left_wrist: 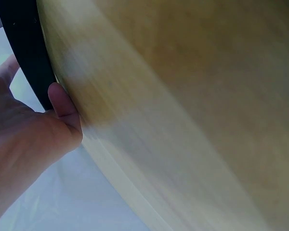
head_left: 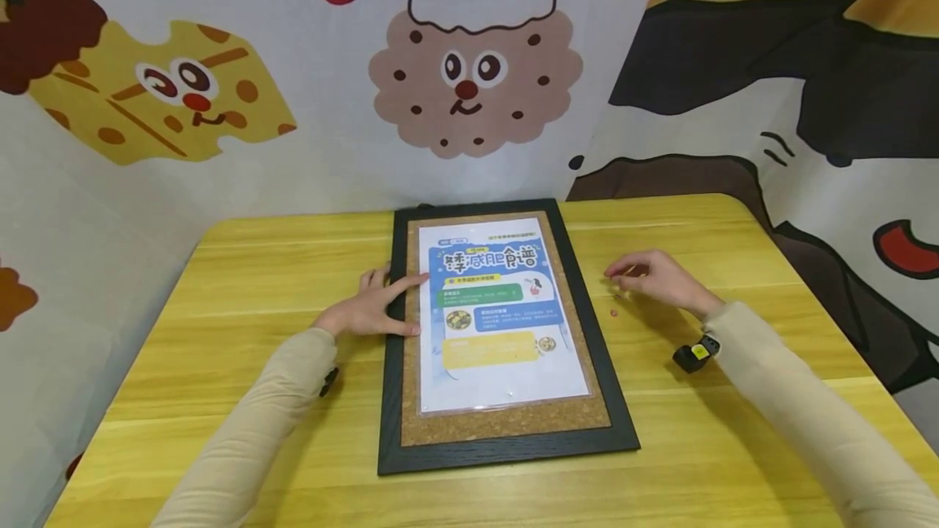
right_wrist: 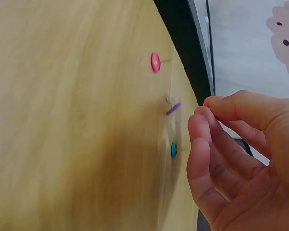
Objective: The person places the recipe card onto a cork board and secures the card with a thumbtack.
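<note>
Showing, in the head view, left hand (head_left: 370, 306) spread across the edge of a black frame (head_left: 506, 451), onto a sheet (head_left: 502, 316) over corkboard (head_left: 506, 422), fine print unreadable. In the left wrist view, losing some fingers past the border. In the right wrist view, bringing right hand's (right_wrist: 241, 154) fingertips together, cannot tell on what, near pink tack (right_wrist: 155, 62), purple tack (right_wrist: 173, 109) and teal tack (right_wrist: 174, 150) on the desk (right_wrist: 86, 120).
</note>
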The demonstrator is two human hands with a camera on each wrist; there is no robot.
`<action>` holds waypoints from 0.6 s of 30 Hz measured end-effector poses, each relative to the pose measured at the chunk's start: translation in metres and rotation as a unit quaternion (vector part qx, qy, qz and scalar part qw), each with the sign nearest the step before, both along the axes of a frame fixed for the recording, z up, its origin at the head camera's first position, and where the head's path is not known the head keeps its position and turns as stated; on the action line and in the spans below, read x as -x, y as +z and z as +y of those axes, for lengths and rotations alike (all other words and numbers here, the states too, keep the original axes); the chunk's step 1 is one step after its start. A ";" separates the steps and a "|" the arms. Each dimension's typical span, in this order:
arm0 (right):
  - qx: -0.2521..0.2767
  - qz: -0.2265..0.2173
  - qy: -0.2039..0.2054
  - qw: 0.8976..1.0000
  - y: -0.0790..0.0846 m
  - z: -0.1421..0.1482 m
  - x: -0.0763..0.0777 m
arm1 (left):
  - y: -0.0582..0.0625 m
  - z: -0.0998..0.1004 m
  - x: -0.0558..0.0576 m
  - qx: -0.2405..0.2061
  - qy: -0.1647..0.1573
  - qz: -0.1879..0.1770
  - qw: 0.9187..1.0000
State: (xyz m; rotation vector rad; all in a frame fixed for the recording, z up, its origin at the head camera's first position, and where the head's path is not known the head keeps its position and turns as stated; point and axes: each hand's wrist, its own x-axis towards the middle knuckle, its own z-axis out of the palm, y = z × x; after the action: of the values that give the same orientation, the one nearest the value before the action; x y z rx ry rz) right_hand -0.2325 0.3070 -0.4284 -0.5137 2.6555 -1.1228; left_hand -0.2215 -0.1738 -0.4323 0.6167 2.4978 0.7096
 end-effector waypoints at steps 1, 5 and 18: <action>-0.001 0.000 -0.004 1.000 -0.001 0.003 -0.001 | 0.000 0.000 0.000 0.000 0.001 -0.001 1.000; -0.005 0.005 -0.024 1.000 -0.003 0.010 -0.003 | 0.000 0.000 0.001 -0.001 0.000 0.001 1.000; -0.019 0.015 -0.057 0.998 -0.012 0.024 -0.008 | -0.001 0.000 0.000 0.000 0.004 -0.001 1.000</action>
State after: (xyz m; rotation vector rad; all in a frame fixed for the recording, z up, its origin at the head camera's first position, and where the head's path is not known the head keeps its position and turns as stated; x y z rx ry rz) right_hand -0.2242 0.3314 -0.4405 -0.3790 2.7572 -1.1004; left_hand -0.2215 -0.1736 -0.4337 0.6062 2.4987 0.7126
